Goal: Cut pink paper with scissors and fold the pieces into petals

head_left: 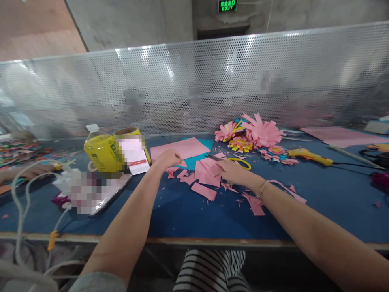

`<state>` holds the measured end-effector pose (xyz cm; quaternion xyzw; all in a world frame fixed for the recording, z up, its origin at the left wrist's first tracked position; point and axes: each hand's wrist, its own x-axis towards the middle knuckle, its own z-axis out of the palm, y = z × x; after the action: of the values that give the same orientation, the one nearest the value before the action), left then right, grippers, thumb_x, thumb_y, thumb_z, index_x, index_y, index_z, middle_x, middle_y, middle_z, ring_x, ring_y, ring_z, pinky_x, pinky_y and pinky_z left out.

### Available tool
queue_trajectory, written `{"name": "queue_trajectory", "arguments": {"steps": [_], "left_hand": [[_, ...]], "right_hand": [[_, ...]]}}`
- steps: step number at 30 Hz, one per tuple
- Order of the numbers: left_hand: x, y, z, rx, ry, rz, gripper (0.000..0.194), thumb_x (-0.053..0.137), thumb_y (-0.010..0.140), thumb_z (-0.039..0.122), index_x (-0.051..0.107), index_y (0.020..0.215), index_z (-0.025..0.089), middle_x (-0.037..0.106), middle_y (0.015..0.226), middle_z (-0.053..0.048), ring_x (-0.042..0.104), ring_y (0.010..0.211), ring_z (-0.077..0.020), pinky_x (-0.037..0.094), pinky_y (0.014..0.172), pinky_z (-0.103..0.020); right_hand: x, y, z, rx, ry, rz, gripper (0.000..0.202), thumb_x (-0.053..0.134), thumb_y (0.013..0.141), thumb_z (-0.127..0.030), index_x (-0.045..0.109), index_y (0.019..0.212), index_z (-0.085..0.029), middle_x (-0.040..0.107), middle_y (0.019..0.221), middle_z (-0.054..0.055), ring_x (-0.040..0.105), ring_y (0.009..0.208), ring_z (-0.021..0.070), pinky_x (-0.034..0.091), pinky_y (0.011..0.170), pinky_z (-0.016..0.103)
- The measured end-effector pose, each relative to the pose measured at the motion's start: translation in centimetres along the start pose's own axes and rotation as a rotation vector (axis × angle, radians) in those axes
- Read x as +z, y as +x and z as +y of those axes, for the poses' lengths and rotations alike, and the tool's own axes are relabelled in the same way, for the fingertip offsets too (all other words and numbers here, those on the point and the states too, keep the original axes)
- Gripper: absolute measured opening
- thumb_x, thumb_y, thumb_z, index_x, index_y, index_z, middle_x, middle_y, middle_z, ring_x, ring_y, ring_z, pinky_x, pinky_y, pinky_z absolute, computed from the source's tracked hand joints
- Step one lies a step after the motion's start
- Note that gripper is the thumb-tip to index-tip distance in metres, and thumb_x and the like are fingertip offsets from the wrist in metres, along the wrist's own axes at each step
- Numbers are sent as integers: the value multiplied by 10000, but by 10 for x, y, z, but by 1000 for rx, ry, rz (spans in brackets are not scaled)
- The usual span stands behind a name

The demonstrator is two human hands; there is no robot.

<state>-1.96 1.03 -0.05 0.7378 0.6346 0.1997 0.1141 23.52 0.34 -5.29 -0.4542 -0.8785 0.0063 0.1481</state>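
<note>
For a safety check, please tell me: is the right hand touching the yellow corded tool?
Apart. The head view shows the right hand to the left of the yellow corded tool, with blue tabletop visible between them.

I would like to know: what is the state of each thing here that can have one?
Exit sign: lit.
Bottle: capped, upright.
Glue gun: lying down, corded.
Scissors: partly hidden by right hand; open or shut unclear.
Pink flowers: petals spread.
Pink scraps: cut, scattered.

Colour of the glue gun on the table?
Yellow glue gun, seen best in the head view.
</note>
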Motion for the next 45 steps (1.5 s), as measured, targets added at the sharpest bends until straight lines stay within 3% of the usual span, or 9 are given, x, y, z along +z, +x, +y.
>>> {"name": "queue_trajectory", "arguments": {"steps": [6, 11, 16, 22, 26, 29, 38, 41, 45], "left_hand": [[5, 1, -4, -143, 62, 25, 130, 562, 472, 132, 519, 353, 157, 452, 329, -24, 472, 458, -146, 345, 559, -270], [4, -4, -5, -245, 232, 65, 76, 551, 486, 89, 587, 494, 156, 576, 515, -101, 548, 641, -234, 369, 633, -321], [13, -6, 5, -41, 284, 189, 236, 493, 575, 90, 629, 754, 162, 620, 834, -138, 528, 829, -264, 354, 720, -341], [45, -12, 34, 410, -78, 40, 211, 501, 653, 272, 618, 810, 193, 605, 884, -67, 521, 841, -198, 351, 753, -252], [62, -18, 41, 458, -74, -45, 337, 577, 584, 424, 609, 838, 204, 600, 869, -65, 519, 787, -210, 358, 696, -255], [66, -18, 38, 477, -89, -83, 407, 602, 541, 471, 604, 846, 203, 589, 897, -64, 515, 804, -209, 357, 698, -250], [52, -24, 48, 440, 86, -171, 485, 532, 574, 543, 542, 904, 187, 532, 960, -58, 460, 907, -202, 347, 746, -274], [45, -30, 55, 550, 52, -381, 435, 564, 542, 531, 541, 806, 187, 534, 876, -23, 472, 817, -160, 352, 684, -237], [41, -35, 58, 569, 82, -510, 413, 582, 529, 501, 529, 781, 178, 515, 834, -16, 452, 732, -136, 335, 606, -220]], "right_hand": [[-1, 1, 4, 40, -142, -48, 340, 358, 730, -73, 501, 1036, -113, 539, 1063, 130, 482, 965, 190, 308, 797, 269], [-2, -1, 4, 35, -228, -29, 340, 354, 707, -58, 510, 1006, -105, 537, 1055, 133, 486, 944, 215, 311, 804, 292], [-6, -5, 3, 48, -348, -47, 328, 342, 700, -38, 519, 976, -60, 551, 993, 182, 483, 949, 262, 306, 804, 338], [-10, -8, -5, 131, -298, 10, 289, 357, 769, -163, 518, 994, -82, 555, 1014, 179, 488, 958, 255, 311, 811, 330], [-11, -7, -11, 165, -204, 72, 400, 420, 748, -410, 516, 1005, -118, 556, 1024, 158, 460, 1004, 257, 329, 808, 320], [-11, -6, -13, 87, -169, 65, 415, 470, 704, -457, 547, 953, -134, 568, 1006, 137, 477, 983, 248, 341, 796, 303], [-11, -2, -10, 91, -157, -46, 313, 356, 810, -348, 572, 925, -152, 608, 943, 103, 536, 907, 163, 356, 762, 227], [-9, 0, -7, 86, -188, -48, 302, 332, 826, -297, 570, 921, -139, 609, 940, 120, 538, 913, 166, 354, 777, 238], [-8, -1, -4, 78, -211, -28, 267, 342, 818, -225, 553, 941, -115, 604, 940, 137, 537, 920, 172, 352, 796, 251]]}}
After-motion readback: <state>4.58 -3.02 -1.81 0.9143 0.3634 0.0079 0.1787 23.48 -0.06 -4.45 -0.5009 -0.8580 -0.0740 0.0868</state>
